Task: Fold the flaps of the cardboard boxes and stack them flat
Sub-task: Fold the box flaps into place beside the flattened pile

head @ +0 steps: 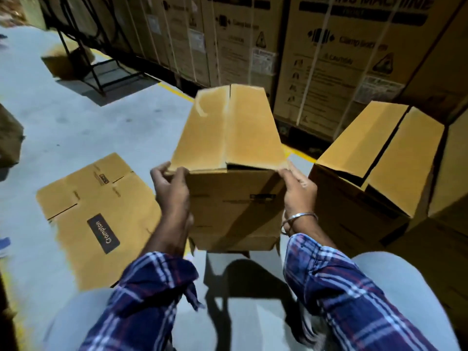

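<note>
Far left on the grey floor [106, 117], near the person's left knee: a flattened box [101, 219] lying face up with a dark label, apparently the start of the flat stack. Just right of it, the left hand [172, 191], fingers curled over the near left corner of the held box [233, 206], thumb on top, pinching the edge where the left top flap [202, 133] meets the wall. In the middle, held up off the floor in front of the knees: that box, still squared up, two long top flaps lying closed with a seam down the centre, the right top flap [253, 127] lifted slightly at its near end, bottom flaps hanging loose beneath. Then the right hand [298, 188], bangle at the wrist, fingers gripping the near right corner in the same way. Further right, standing on the floor beside tall printed cartons [342, 59]: another assembled box [367, 178], top flaps partly open, untouched. Judged step: collapsing the held box. Best done by keeping both corner grips even, pushing opposite corners toward each other so the walls shear flat along the existing creases, not across them. Worth minding the loose bottom flaps, likely to snag or bend backward unless tucked in line before pressing flat. Then onto the flattened box at left, edges matched.
</note>
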`<state>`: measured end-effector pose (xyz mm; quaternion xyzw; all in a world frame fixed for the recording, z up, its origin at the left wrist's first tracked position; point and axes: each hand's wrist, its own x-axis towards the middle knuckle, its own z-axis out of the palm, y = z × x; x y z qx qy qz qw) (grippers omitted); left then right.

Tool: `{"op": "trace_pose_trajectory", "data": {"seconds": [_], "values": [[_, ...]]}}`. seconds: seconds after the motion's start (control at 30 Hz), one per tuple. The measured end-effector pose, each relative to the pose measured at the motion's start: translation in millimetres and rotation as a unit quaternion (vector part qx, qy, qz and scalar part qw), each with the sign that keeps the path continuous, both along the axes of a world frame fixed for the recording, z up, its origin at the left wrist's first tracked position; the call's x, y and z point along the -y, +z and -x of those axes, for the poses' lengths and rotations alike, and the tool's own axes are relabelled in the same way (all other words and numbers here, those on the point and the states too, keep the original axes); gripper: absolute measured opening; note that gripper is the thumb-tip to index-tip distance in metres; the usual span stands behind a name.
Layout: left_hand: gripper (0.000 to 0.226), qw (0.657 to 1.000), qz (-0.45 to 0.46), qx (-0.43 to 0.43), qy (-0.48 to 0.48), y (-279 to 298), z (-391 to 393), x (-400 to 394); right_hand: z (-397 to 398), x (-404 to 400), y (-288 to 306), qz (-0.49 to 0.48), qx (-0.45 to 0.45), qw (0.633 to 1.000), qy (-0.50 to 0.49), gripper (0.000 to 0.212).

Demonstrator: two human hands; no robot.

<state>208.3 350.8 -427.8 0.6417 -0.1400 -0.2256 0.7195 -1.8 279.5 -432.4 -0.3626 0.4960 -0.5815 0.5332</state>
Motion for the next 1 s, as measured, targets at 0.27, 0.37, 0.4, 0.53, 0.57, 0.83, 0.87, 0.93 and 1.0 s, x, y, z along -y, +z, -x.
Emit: {"op": "trace_pose_trajectory", "data": {"seconds": [0.27, 0.37, 0.4, 0.53, 0.57, 0.83, 0.87, 0.93, 1.0], "values": [[0.042, 0.979, -0.179, 0.064, -0.071, -110.4, 25.2, -3.4, 44.7, -4.4, -137.3, -0.147, -0.144, 0.977, 0.052, 0.041], [0.048, 0.967, -0.228, 0.087, -0.077, -126.1, 23.3, -8.6, 36.8, -11.2, -149.7, -0.152, -0.189, 0.964, 0.112, 0.062], [0.053, 0.963, -0.232, 0.108, -0.088, -126.8, 21.8, -9.4, 32.7, -10.3, -149.3, -0.147, -0.217, 0.956, 0.132, 0.08], [0.072, 0.943, -0.272, 0.138, -0.13, -133.0, 11.0, -15.6, 19.4, -11.9, -141.0, -0.102, -0.317, 0.922, 0.199, 0.103], [0.074, 0.94, -0.279, 0.142, -0.134, -133.2, 11.4, -18.9, 18.5, -15.2, -135.2, -0.094, -0.346, 0.909, 0.211, 0.112], [0.068, 0.908, -0.338, 0.187, -0.166, -123.4, 32.8, -41.1, 34.2, -21.7, -122.3, -0.074, -0.43, 0.89, 0.133, 0.047], [0.058, 0.911, -0.332, 0.19, -0.155, -121.2, 34.4, -43.0, 36.1, -22.8, -120.5, -0.082, -0.405, 0.902, 0.125, 0.038], [0.044, 0.927, -0.323, 0.151, -0.121, -115.1, 33.1, -43.3, 37.6, -25.3, -109.0, -0.122, -0.332, 0.929, 0.111, 0.042], [0.066, 0.95, -0.306, 0.023, -0.054, -110.6, 24.9, -40.8, 41.2, -27.2, -96.3, -0.213, -0.233, 0.946, 0.068, 0.062]]}}
